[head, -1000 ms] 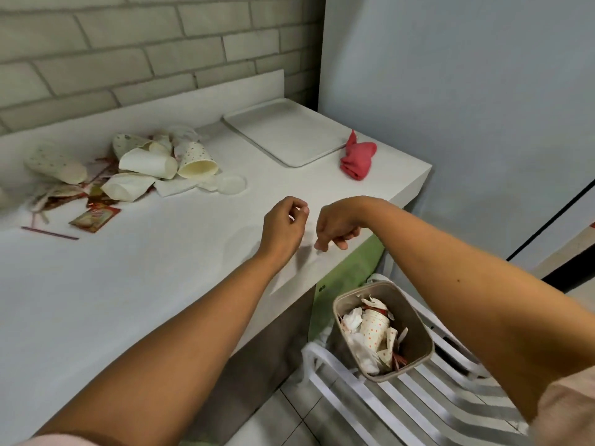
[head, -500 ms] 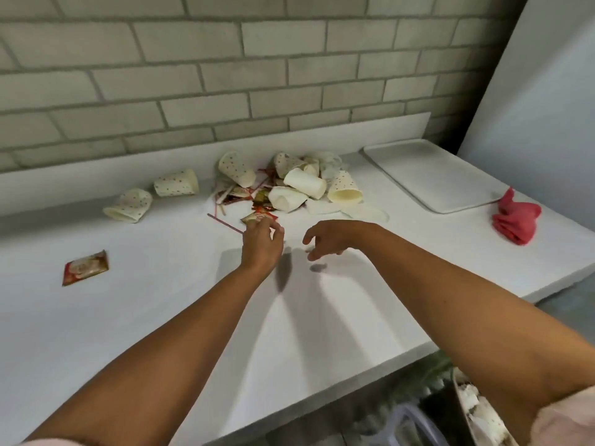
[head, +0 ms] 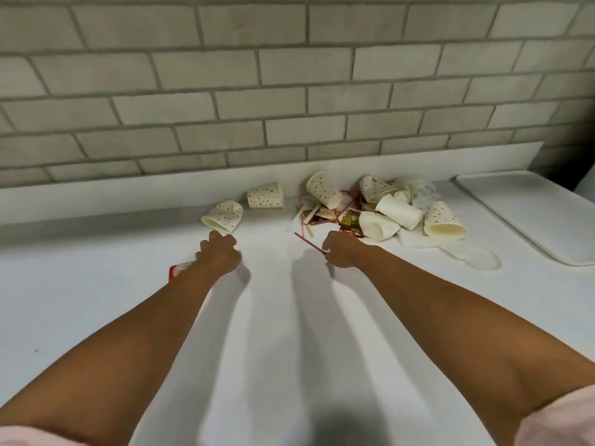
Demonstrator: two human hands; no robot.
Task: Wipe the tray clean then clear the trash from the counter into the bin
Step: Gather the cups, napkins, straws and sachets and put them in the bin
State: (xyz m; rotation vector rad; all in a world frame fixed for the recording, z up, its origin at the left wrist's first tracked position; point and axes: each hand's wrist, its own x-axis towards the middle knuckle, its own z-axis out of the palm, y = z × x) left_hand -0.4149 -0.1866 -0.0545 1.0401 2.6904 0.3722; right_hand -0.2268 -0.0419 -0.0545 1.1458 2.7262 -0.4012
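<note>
A red-and-white sachet (head: 178, 272) is lying on the white counter (head: 96, 300), half hidden under the left wrist. The left hand (head: 219, 255) is hovering with its fingers curled under, just short of a dotted cup (head: 222, 216) lying on its side; I cannot tell whether it is holding anything. A red stirrer (head: 307, 242) is running slantwise to the right hand (head: 346, 252), which seems to be pinching its near end. Just beyond that hand, a heap of cups and wrappers (head: 380, 210) is sitting by the wall; the print on the wrappers is too blurred to read. The tray (head: 531, 220) is lying at far right, well apart from both hands.
</note>
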